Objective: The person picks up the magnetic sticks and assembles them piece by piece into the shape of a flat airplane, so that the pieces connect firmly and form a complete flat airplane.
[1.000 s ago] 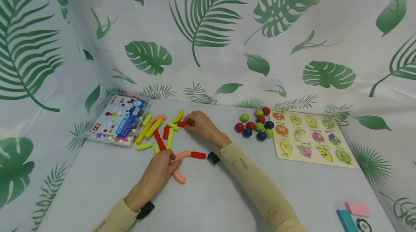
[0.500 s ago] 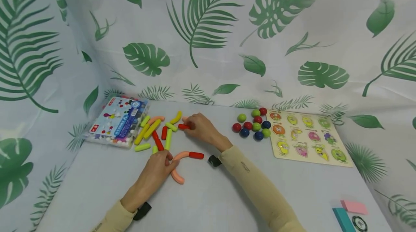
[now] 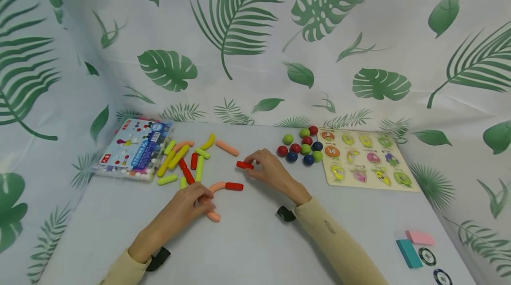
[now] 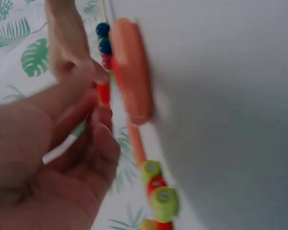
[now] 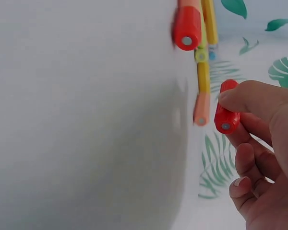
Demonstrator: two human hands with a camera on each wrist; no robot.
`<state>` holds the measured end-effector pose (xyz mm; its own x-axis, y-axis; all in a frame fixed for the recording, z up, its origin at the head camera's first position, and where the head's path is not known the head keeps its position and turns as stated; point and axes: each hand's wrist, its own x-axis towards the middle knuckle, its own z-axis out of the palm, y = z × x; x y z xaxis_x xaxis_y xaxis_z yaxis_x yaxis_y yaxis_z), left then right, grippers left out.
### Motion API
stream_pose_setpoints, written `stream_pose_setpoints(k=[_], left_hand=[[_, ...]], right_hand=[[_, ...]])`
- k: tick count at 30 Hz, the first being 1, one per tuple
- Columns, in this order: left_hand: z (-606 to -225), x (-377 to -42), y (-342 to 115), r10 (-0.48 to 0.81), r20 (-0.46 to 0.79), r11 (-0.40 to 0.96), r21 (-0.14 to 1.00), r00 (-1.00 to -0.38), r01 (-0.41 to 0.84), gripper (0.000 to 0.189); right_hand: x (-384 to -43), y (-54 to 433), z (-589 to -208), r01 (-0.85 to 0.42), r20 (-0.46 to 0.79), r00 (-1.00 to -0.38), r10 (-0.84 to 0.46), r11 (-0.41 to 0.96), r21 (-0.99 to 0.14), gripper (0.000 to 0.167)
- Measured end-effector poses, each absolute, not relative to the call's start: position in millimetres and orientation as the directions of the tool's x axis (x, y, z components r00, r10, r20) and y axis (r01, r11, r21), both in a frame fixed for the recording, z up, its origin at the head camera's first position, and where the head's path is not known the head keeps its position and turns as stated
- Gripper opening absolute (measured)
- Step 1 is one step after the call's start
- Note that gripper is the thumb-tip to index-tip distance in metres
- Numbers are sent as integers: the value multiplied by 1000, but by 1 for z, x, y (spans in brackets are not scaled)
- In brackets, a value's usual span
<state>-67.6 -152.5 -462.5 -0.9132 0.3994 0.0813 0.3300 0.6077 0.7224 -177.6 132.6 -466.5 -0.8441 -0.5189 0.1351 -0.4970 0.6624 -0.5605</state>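
Observation:
My right hand (image 3: 273, 174) pinches a short red magnetic rod (image 5: 227, 110) between thumb and fingers, held over the table; a round metal spot shows at the rod's end. My left hand (image 3: 175, 211), fingers loosely bent, hovers by a curved orange magnetic rod (image 4: 132, 72) and holds nothing visible. In the head view that hand hides part of the orange curve (image 3: 217, 186), whose upper end meets another red rod (image 3: 234, 186). Left of them lies a cluster with a long green rod (image 3: 199, 169), a joined red pair (image 3: 186, 171) and a yellow rod (image 3: 178, 156).
A straight peach rod (image 3: 226, 148) lies behind the cluster. At back left sits a clear box (image 3: 133, 147) of magnetic pieces. Red, green and blue balls (image 3: 295, 148) lie beside a fruit picture board (image 3: 367, 160). Teal (image 3: 409, 254) and pink blocks (image 3: 420, 237) lie front right.
My right hand has drawn the red rod toward me and right, away from the peach rod, now fully seen. My left hand has shifted slightly nearer to me, off the orange curve.

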Motion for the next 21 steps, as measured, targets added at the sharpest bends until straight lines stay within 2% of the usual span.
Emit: stream_pose_setpoints(k=[4, 7, 13, 21], left_hand=[[-473, -68, -161, 542, 68, 503, 772, -838, 388, 23], [-478, -71, -165, 592, 83, 447, 794, -802, 412, 24], [-482, -75, -169, 612, 84, 430, 799, -786, 420, 20], [-483, -76, -169, 631, 87, 415, 802, -771, 431, 21]], right_hand=[[-163, 148, -470, -497, 137, -842, -522, 651, -574, 27], [-152, 155, -473, -510, 155, -834, -530, 631, -584, 27], [-129, 157, -478, -544, 185, -803, -567, 568, -618, 25], [-101, 146, -480, -529, 109, -762, -639, 517, -673, 24]])
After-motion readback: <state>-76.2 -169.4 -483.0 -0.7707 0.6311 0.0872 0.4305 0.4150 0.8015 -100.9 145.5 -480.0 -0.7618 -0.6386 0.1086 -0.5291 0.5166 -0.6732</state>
